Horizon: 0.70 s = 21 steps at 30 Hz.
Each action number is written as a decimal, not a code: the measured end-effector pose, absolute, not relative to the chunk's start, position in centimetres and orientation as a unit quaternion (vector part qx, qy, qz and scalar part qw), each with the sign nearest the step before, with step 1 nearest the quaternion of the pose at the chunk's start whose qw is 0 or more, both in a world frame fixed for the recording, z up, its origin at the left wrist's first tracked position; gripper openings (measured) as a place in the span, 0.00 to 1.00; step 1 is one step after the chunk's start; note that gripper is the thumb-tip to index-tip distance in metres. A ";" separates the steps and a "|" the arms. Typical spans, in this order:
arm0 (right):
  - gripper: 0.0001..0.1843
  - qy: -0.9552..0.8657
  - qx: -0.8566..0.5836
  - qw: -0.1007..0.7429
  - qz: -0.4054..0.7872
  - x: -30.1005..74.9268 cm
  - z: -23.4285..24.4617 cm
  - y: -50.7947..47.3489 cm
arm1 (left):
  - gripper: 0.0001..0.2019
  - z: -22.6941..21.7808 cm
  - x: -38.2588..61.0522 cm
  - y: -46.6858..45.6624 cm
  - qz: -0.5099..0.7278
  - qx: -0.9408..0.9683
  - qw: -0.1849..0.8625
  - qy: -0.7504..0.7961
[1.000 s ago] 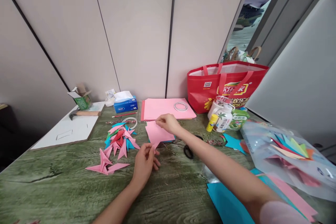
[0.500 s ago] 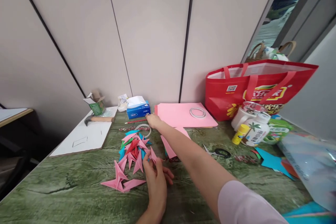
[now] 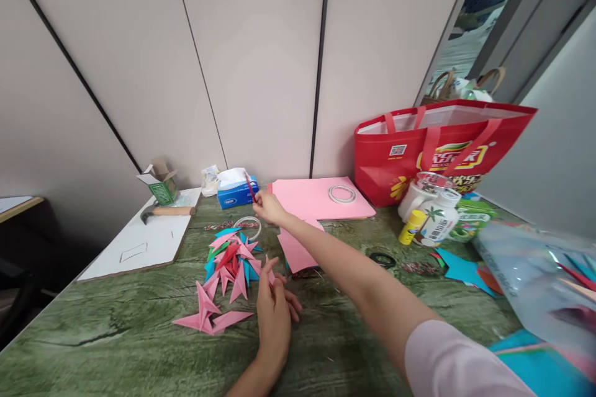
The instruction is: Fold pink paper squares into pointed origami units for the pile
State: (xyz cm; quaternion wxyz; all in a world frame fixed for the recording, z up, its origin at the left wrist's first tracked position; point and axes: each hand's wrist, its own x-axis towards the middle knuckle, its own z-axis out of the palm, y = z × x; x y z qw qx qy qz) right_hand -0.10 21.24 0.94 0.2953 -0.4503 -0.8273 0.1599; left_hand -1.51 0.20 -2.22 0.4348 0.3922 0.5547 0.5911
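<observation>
My right hand (image 3: pixel 270 207) reaches far over the table, its fingers closed around a red pencil (image 3: pixel 250 186) that points up in front of the blue tissue box (image 3: pixel 236 193). Nearer to me, my left hand (image 3: pixel 274 310) pinches a pink folded paper piece (image 3: pixel 270 272), mostly covered by the fingers. Left of it lies a pile of folded paper stars (image 3: pixel 229 258) in pink, red, blue and green. One pink star (image 3: pixel 205 315) sits apart in front of the pile. Beneath my right forearm are cut pink paper pieces (image 3: pixel 298 247).
Behind, a white ring (image 3: pixel 341 194) rests on pink sheets (image 3: pixel 302 192). A hammer (image 3: pixel 172 211) lies on a white board (image 3: pixel 139 242) at left. At right stand a red bag (image 3: pixel 379 161), a glue stick (image 3: pixel 412 227) and a white jar (image 3: pixel 437 220). Black-handled scissors (image 3: pixel 382 260) are partly hidden.
My right hand has picked the red pencil up off the table and tilted it upright. My left hand keeps its pinch on the pink paper. The whole view has shifted slightly.
</observation>
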 end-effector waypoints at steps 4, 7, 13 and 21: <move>0.12 -0.812 -0.413 0.363 0.194 5.7 3.3 17.6 | 0.13 -2.5 -1.6 0.4 0.567 0.442 0.415 0.557; 0.09 -0.772 -0.346 0.458 0.275 12.0 4.9 13.3 | 0.14 -2.7 -1.5 0.2 0.545 0.502 0.391 0.545; 0.13 -0.688 -0.480 0.450 0.306 25.0 4.7 3.2 | 0.13 -3.1 -1.3 -0.3 0.491 0.644 0.256 0.529; 0.14 -0.580 -0.636 0.447 0.243 31.3 -1.2 -8.1 | 0.12 -2.6 -0.8 -0.6 0.454 0.744 0.096 0.481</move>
